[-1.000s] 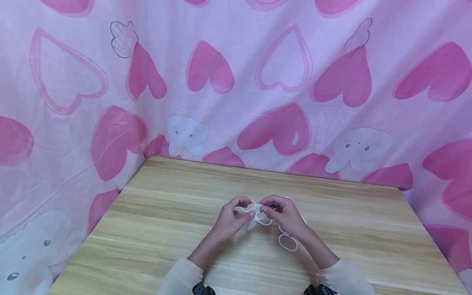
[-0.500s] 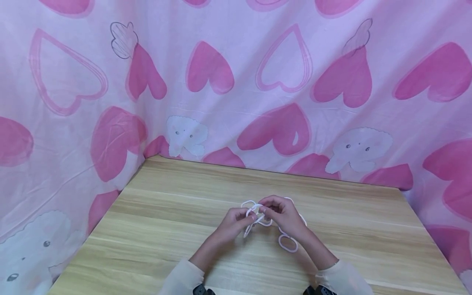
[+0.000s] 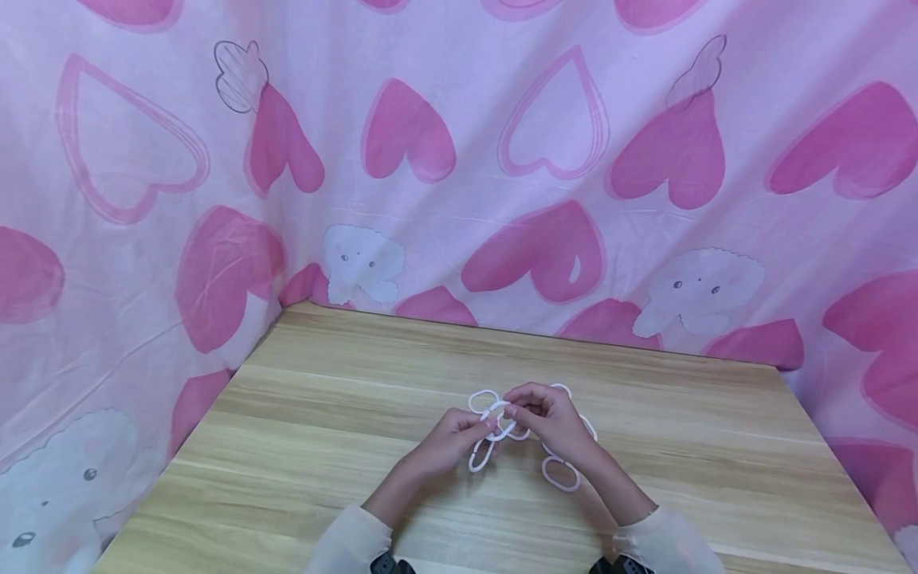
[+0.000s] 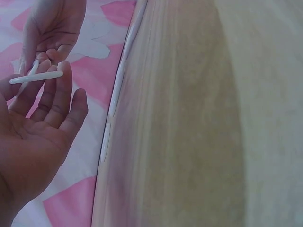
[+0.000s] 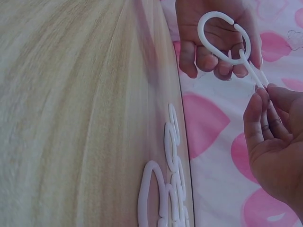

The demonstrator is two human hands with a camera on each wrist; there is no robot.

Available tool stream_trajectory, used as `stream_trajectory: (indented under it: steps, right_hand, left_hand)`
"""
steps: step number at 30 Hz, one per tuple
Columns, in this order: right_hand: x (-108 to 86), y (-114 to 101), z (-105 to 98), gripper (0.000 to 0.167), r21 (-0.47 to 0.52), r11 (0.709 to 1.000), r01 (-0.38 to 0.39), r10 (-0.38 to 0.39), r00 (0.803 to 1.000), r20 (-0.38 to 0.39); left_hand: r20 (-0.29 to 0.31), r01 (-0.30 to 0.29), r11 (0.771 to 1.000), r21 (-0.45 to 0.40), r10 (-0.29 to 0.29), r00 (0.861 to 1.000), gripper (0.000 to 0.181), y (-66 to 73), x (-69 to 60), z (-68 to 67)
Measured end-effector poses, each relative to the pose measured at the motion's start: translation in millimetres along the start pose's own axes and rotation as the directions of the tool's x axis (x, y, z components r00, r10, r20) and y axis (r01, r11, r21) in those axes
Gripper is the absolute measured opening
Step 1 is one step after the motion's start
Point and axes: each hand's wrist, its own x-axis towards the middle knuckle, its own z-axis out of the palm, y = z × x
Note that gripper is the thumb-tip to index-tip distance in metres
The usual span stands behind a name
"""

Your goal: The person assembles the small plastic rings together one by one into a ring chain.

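White plastic chain links are in both hands. My left hand [image 3: 443,440] pinches links between thumb and fingers, and a C-shaped link [image 5: 200,35] with a small gap in its rim shows against its fingers in the right wrist view. My right hand [image 3: 552,418] pinches a narrow link [image 5: 253,72], seen nearly edge-on, which meets the C-shaped one. Whether it passes fully through is hard to tell. From the left wrist a white link [image 4: 38,77] spans thumb to fingers. One link [image 3: 472,462] dangles below my left fingers.
Under and around the right hand, more white links [image 5: 142,198] lie in a row on the wooden table [image 3: 323,446]. Another link [image 3: 470,401] lies beyond the left fingertips. A pink heart-patterned cloth [image 3: 430,239] hangs behind and left of the table.
My left hand has drawn back toward the body and lower, uncovering the link beyond its fingertips. A link now dangles beneath it. My right hand stays almost in place.
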Motion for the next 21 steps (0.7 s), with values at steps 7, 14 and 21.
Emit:
stream_trajectory:
  steps: [7,14,21]
  right_hand:
    - [-0.1,2,2,0.021,0.026,0.999,-0.048,0.048,0.999,0.021]
    - [0.0,5,-1,0.027,0.029,0.994,-0.102,0.099,0.989,0.109]
    - [5.0,7,-6,0.028,0.014,0.988,-0.151,0.148,0.978,0.148]
  left_hand:
    - [0.023,0.008,1.000,0.015,-0.008,1.000,0.042,-0.6,-1.6,-3.9]
    - [0.009,0.047,0.999,0.009,-0.047,0.999,0.043,-1.2,-4.8,-7.7]
    - [-0.010,0.062,0.998,0.018,-0.062,0.998,0.041,-5.1,-6.4,-12.9]
